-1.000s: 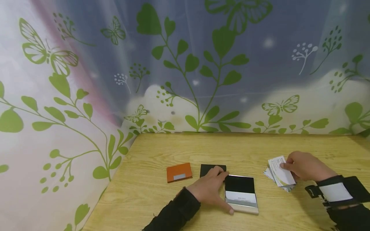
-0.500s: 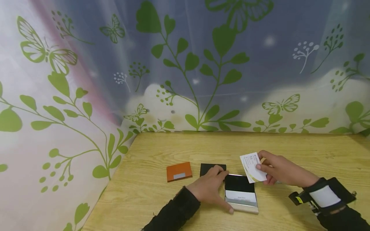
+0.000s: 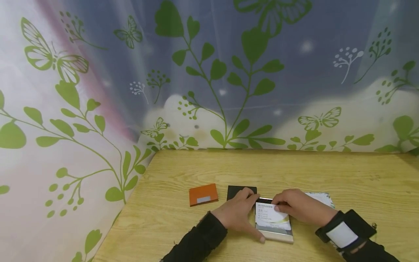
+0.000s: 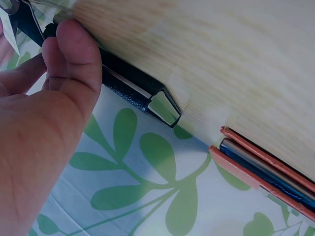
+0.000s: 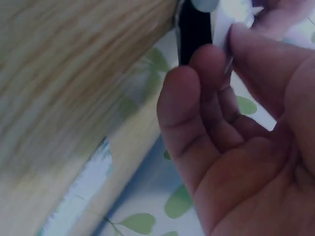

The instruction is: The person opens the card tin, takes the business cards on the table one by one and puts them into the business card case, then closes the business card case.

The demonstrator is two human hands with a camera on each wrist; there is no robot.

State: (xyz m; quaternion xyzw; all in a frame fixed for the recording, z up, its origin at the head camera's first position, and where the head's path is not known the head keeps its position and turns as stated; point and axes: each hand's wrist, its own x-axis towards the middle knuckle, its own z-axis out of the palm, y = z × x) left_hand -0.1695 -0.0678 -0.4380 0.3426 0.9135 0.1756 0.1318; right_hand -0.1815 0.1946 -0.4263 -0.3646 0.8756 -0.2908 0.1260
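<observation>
An open silver card case point(image 3: 276, 237) with a black inside lies on the table. My left hand point(image 3: 236, 216) holds it at the left side, thumb at the near corner and fingers at the far one. White business cards point(image 3: 266, 215) lie over the open case, their far right corner pinched by my right hand point(image 3: 302, 206). In the right wrist view, thumb and fingertips close on the white cards point(image 5: 227, 22) beside the dark lid. Another card in a paler tray part shows beneath their near edge.
Behind my left fingers sits a black card case point(image 3: 234, 192), its end visible in the left wrist view. An orange card case point(image 3: 203, 195) lies farther left. A card with a patterned border point(image 3: 320, 198) rests behind my right hand. Patterned curtain hangs along the table's back and left edges.
My right hand has lifted white cards from the pile at the right and carried them left onto the open case. A patterned card stays behind. My left hand keeps its place.
</observation>
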